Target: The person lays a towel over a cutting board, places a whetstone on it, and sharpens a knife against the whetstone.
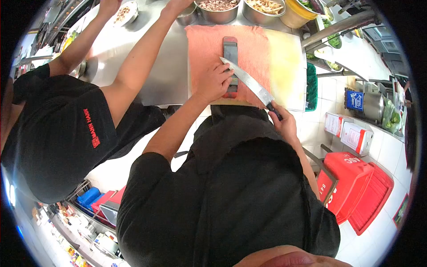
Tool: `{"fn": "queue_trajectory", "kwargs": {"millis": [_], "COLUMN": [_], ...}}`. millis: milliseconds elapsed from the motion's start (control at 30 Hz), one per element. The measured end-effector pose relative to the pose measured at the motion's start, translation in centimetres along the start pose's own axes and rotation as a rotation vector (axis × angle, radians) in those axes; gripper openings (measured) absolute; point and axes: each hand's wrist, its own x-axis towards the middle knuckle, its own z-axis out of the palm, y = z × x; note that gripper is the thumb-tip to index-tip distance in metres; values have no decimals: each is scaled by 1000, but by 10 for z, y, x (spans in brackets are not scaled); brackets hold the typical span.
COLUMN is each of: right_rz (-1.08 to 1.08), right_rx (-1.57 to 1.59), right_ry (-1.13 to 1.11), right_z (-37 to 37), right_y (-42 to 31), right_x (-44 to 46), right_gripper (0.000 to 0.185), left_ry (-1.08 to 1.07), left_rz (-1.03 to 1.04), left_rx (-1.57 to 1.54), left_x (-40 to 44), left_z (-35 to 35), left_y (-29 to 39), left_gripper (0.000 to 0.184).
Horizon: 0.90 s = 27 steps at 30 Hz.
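Note:
A whetstone [230,50] in a dark holder with red ends lies lengthwise on an orange towel [253,42]. Across the stone rests the blade of a kitchen knife [250,82], its tip up and to the left. My right hand [285,122] is wrapped round the black handle, just off the towel's lower edge. My left hand [215,82] has its fingertips pressed on the blade near the tip, above the stone. The fingers cover part of the whetstone.
Under the towel is a yellowish cutting board [287,66] on a steel counter [162,66]. Metal bowls of chopped food [218,5] stand at the back. A co-worker [66,129] reaches over the counter at left. Red crates [351,187] sit on the floor at right.

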Motion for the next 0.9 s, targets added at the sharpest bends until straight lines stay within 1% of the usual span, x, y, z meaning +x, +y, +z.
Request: {"fn": "queue_trajectory", "kwargs": {"millis": [67,133,167,200,300,433,533,633,667,767,800,833,900], "right_rz": [58,-29,-72,-65,-74,116,89,-45,26,9,74,68,59], "right_rx": [-62,-98,-113,-89,-115,-145,-144,-193,-181,-181,-153,-156,-160], "right_ry": [-7,42,67,77,98,7,50,164,114,111,79,58,16], "right_z": [3,12,16,18,9,-16,-16,-3,-5,-9,-16,-19,-26], "right_y": [-10,-10,-11,-15,-16,-14,-16,-23,-29,-26,-32,-28,-14], "right_x": [11,40,53,59,42,-27,-33,1,9,4,-6,-16,-31], "right_gripper": [41,40,40,40,41,42,42,41,41,41,41,41,42], "left_ry": [43,95,84,76,15,-85,-18,45,33,0,-20,-41,-49], "left_rz": [8,33,46,60,82,109,94,138,138,167,189,209,112], "left_rx": [14,86,89,95,88,13,46,4,5,19,23,25,-16], "left_x": [8,25,32,41,42,10,6,33,34,43,36,30,15], "left_z": [0,3,-1,-8,-8,8,15,13,11,2,10,12,13], "left_y": [-6,-34,-39,-43,-33,9,15,-13,-15,-14,-11,-7,3], "left_gripper": [27,28,28,28,29,31,28,28,28,29,28,28,29]}}
